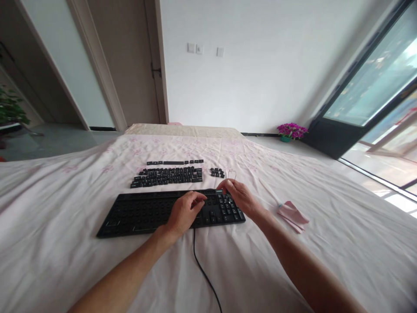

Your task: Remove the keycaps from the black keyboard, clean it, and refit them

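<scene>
A black keyboard lies on the bedsheet, most of its left and middle part bare of keycaps, with keycaps still on the number pad at its right. My left hand rests over the middle of the keyboard, thumb and bent fingers slightly apart, with nothing visible between them. Over the upper right part of the keyboard, my right hand is closed on a wire keycap puller, whose thin loop sticks up above the fingers. Beyond the keyboard, loose black keycaps lie in rows, with a smaller group of keycaps to their right.
A long space bar lies in the farthest row between small keycaps. The keyboard cable runs toward me. A folded pink cloth lies to the right on the patterned sheet. Purple flowers stand on the floor beyond.
</scene>
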Action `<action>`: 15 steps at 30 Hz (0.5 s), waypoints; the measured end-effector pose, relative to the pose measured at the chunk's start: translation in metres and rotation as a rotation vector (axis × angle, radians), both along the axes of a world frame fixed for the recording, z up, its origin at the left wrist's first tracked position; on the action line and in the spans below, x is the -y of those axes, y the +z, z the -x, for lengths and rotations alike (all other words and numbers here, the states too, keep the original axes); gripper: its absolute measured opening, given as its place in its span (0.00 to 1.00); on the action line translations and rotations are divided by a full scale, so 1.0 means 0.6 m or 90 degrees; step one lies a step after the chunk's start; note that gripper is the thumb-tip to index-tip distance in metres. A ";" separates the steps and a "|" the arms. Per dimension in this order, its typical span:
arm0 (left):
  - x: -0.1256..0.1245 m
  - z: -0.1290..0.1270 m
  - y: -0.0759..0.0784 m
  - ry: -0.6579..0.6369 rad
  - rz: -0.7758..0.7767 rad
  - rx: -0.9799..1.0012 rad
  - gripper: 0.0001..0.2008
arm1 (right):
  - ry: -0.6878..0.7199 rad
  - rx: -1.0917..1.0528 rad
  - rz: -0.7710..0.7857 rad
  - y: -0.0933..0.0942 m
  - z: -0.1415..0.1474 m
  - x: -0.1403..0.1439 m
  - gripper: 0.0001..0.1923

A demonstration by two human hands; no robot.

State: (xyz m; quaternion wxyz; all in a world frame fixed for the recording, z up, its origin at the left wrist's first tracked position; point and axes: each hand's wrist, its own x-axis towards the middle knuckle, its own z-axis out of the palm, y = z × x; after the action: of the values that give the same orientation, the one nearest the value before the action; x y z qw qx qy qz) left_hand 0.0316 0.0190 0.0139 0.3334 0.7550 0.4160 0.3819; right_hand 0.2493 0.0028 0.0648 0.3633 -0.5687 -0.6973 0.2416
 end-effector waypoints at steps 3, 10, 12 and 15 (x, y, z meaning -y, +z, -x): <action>0.007 0.011 -0.009 -0.009 0.015 -0.017 0.09 | 0.024 -0.087 0.070 -0.007 0.021 0.022 0.18; 0.012 0.005 -0.010 -0.037 0.017 -0.112 0.13 | 0.077 -0.074 0.098 -0.006 0.024 0.031 0.09; 0.013 0.003 -0.011 -0.040 0.013 -0.131 0.12 | 0.091 -0.068 0.106 -0.007 0.025 0.032 0.10; 0.014 0.003 -0.012 -0.039 0.001 -0.155 0.11 | 0.108 -0.043 0.092 -0.011 0.032 0.032 0.10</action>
State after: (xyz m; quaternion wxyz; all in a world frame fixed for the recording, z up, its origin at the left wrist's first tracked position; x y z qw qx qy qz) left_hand 0.0300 0.0107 0.0066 0.2925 0.8077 0.4309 0.2764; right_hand 0.2303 -0.0166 0.0580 0.3229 -0.5237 -0.7111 0.3402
